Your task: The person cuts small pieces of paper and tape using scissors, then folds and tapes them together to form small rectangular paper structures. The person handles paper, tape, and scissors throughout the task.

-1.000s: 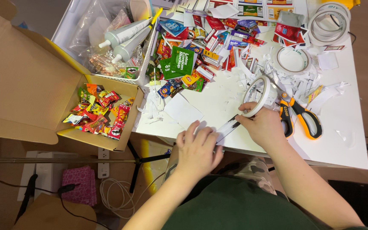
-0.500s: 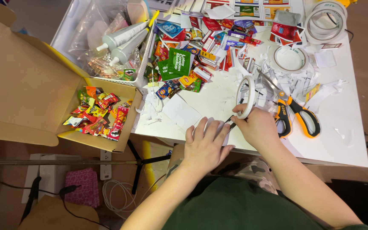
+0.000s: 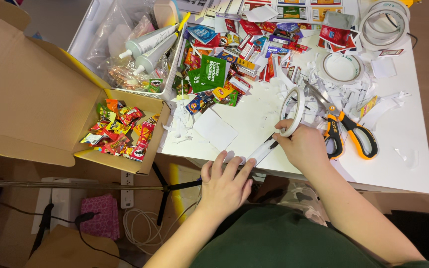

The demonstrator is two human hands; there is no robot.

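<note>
Now tape roll [image 3: 292, 111] upright (previously flatter).

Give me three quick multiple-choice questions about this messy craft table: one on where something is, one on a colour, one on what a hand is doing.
1. Where do the scissors lie?
A. In the cardboard box
B. On the table, beside the right hand
C. In the white bin

2. What colour are the scissor handles?
A. Orange and black
B. Blue
C. Pink

3. What is the right hand doing?
A. Resting flat and empty
B. Gripping the scissors
C. Holding a tape roll with a strip pulled out

Answers:
1 B: they lie open on the table, just right of that hand.
2 A: orange grips with black trim show.
3 C: its fingers hold the tape roll, and the left hand presses the strip at the table edge.
</note>
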